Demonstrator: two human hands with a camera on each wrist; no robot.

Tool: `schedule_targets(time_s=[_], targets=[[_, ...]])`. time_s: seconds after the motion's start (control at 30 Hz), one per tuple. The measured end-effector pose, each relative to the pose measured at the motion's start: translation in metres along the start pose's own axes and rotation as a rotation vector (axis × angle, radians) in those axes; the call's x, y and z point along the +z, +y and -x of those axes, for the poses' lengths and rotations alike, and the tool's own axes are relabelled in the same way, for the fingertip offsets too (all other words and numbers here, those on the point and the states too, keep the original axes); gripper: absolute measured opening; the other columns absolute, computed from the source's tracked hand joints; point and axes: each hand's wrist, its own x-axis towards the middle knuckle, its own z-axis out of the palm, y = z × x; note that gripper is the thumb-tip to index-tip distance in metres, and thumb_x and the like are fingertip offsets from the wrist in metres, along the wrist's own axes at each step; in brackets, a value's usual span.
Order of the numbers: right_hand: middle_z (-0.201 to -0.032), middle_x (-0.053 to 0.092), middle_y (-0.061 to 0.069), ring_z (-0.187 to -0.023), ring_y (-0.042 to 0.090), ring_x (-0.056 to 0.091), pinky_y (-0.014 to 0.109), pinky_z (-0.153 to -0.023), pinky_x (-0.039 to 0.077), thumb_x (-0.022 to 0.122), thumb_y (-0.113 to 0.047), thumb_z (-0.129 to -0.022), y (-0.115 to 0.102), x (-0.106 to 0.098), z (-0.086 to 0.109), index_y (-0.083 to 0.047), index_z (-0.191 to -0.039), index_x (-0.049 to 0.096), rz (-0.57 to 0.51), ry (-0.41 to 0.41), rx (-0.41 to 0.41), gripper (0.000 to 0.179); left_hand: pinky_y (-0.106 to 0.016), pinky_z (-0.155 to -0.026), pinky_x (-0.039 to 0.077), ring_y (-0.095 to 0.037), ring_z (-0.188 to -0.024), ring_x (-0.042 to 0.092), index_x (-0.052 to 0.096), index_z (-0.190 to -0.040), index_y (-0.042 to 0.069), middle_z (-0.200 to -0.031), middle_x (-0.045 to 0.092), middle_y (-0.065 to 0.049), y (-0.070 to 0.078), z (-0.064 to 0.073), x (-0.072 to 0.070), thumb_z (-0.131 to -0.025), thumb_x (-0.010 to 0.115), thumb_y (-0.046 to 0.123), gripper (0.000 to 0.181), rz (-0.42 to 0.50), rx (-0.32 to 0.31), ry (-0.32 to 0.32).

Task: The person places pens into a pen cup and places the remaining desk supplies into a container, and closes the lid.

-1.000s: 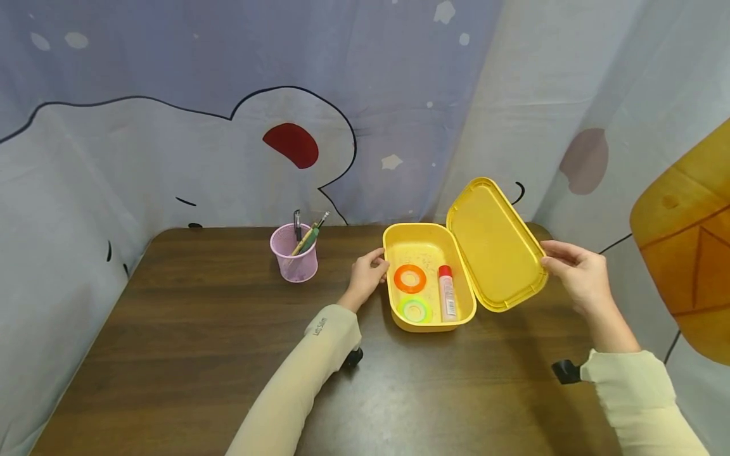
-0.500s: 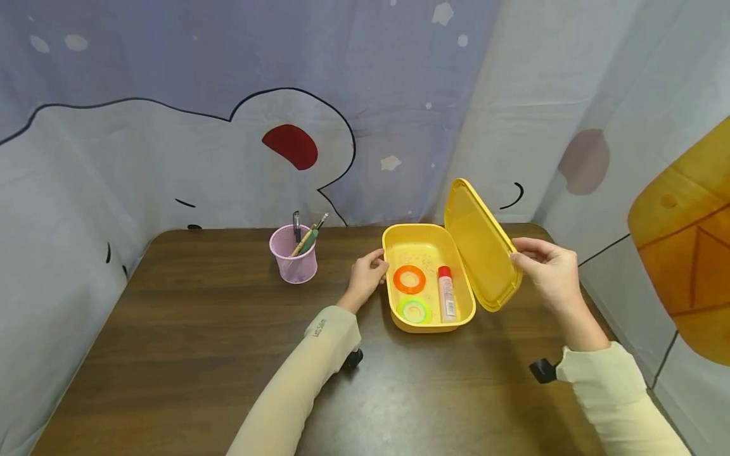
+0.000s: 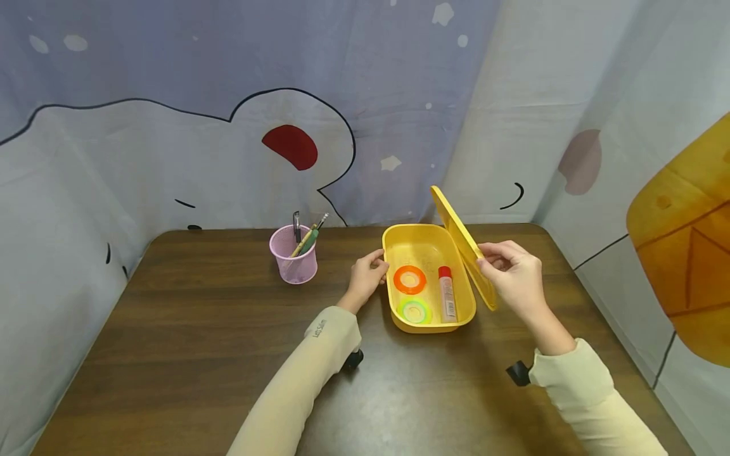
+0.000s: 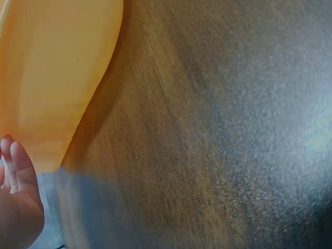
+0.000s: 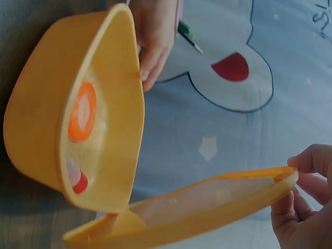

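A yellow plastic box (image 3: 413,328) stands on the table with its hinged lid (image 3: 464,244) raised steeply along the right side. My right hand (image 3: 516,272) pinches the lid's outer edge between thumb and fingers, plain also in the right wrist view. At the box's left rim, my left hand (image 3: 366,278) holds the wall with its fingertips; the left wrist view catches only part of that hand. Inside lie an orange ring (image 3: 409,280) like a tape roll, a yellow-green ring (image 3: 414,311), and a pink tube with a red cap (image 3: 447,294), like a glue stick.
A pink mesh pen cup (image 3: 293,256) holding several pens and pencils stands left of the box. The dark wooden table (image 3: 188,354) ends at a printed curtain (image 3: 171,158) behind and at the sides.
My right hand has moved left, swinging the lid from leaning far outward to nearly upright over the box's right edge. The left hand and the box have stayed in place.
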Motion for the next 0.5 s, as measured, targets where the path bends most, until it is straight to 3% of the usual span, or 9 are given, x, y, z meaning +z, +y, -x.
schedule_targets(time_s=[0.1,0.33,0.5], targets=[[-0.071,0.058,0.019,-0.059,-0.008,0.047,0.003,-0.053,0.038,0.064,0.015,-0.066,-0.007,0.008,0.002,0.012,-0.082,0.065,0.009,0.006,-0.051,0.016,-0.03,-0.061,0.054,-0.008,-0.057,0.053,0.05,-0.124,0.004,-0.091,0.062,-0.013,-0.001,0.0,0.0,-0.085,0.056,0.008,0.04,0.013,0.004,0.002],[-0.069,0.059,0.009,-0.058,0.002,0.047,0.008,-0.05,0.038,0.065,0.01,-0.064,0.015,0.029,0.006,0.003,-0.077,0.069,0.046,0.015,-0.116,0.015,-0.028,-0.058,0.053,-0.008,-0.055,0.052,0.05,-0.125,0.003,-0.091,0.062,-0.014,0.0,0.0,0.0,-0.084,0.056,0.007,0.041,0.016,0.01,0.001],[-0.068,0.057,0.006,-0.058,0.01,0.048,0.01,-0.051,0.038,0.065,0.006,-0.064,0.018,0.042,0.01,0.002,-0.075,0.069,0.07,-0.001,-0.175,0.012,-0.027,-0.058,0.053,-0.006,-0.055,0.052,0.05,-0.125,0.004,-0.091,0.062,-0.014,0.0,0.001,0.0,-0.084,0.056,0.008,0.041,0.016,0.013,0.001]])
